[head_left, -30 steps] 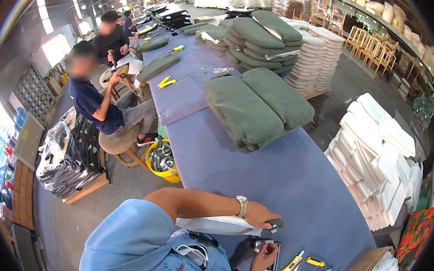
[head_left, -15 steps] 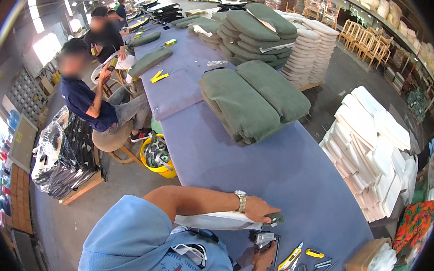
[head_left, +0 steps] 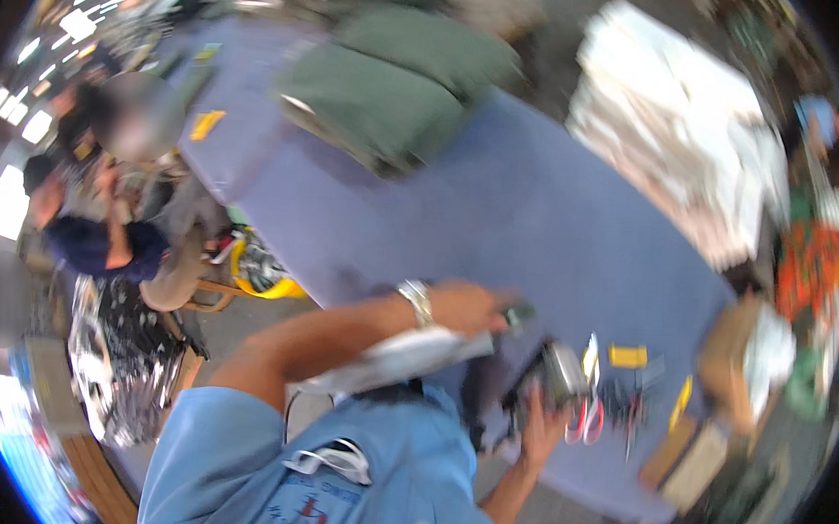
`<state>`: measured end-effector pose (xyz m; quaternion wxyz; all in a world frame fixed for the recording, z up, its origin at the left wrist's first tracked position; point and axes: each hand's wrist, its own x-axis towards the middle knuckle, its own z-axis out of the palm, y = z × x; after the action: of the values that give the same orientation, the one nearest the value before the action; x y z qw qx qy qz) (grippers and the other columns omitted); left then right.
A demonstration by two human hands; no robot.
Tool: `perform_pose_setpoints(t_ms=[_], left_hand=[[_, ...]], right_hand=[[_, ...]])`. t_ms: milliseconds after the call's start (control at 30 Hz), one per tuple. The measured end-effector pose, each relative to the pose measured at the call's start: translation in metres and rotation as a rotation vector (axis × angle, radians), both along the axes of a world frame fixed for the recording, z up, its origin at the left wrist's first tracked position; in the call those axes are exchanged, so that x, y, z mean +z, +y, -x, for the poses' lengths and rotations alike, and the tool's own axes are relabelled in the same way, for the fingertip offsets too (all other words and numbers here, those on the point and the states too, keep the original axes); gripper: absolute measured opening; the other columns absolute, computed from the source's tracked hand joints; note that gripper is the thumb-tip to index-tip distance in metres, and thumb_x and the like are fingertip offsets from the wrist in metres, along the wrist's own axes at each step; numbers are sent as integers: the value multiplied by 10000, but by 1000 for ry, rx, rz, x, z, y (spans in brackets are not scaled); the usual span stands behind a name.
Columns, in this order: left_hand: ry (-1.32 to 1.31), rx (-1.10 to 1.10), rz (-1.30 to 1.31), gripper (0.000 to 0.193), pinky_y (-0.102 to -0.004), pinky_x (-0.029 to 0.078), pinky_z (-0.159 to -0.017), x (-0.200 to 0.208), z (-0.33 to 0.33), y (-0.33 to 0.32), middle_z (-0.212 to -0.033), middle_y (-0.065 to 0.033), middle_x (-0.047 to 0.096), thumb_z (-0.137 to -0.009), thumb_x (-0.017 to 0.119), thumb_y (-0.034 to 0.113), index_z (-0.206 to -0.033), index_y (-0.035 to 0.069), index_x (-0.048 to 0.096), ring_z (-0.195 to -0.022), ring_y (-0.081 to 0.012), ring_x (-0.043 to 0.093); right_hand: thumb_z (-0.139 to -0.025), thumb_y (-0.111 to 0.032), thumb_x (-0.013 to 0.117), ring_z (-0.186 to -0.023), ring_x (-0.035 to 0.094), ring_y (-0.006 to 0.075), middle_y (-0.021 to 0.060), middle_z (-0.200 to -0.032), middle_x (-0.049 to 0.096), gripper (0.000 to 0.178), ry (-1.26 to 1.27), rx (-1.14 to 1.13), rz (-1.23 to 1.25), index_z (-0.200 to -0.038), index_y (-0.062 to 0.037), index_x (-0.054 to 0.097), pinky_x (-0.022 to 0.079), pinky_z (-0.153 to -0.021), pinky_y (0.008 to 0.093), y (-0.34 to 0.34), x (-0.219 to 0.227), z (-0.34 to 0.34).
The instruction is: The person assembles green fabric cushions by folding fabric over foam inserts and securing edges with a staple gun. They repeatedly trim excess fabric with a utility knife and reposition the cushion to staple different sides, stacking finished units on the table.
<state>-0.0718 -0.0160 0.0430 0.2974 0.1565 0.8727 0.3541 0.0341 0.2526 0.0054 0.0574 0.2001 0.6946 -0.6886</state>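
Observation:
My left hand, with a wristwatch on its wrist, reaches across my body. It is closed on the end of a white-backed cushion panel, where a bit of dark green fabric sticks out past the fingers. The panel lies along my front at the table's edge. To its right, my right hand grips a silver and black staple gun, apart from the panel. Motion smears both hands and the gun. Red-handled scissors lie just right of the gun.
On the blue table sit folded green cushions. Yellow cutters and small tools lie at right, near a cardboard box. White pads are piled beyond the table. A seated co-worker and yellow basket are left.
The whole view has swung and blurred, so the table appears rotated and the cushions sit higher and further left. The staple gun is now tilted differently and further from my left hand.

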Motion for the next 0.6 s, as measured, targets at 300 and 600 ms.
perform_pose_setpoints(t_ms=[300, 600], left_hand=[[140, -69, 214, 696, -552, 521, -1004, -14, -6, 15, -1577, -191, 454, -1033, 520, 451, -1606, 122, 301, -1198, -450, 637], [213, -62, 167, 697, -537, 566, -942, -19, -12, 11, -1536, -237, 483, -1009, 563, 365, -1592, 82, 308, -1158, -445, 658]], right_hand=[[-905, -101, 807, -806, 680, 112, 63, -981, 729, 319, -102, 147, -22, -1168, 31, 683, 565, -688, 266, -12, 25, -12], [-886, -178, 814, -973, 738, 204, 142, -1076, 762, 323, -59, 289, -122, -1116, 32, 727, 563, -850, 327, -25, 20, -4]])
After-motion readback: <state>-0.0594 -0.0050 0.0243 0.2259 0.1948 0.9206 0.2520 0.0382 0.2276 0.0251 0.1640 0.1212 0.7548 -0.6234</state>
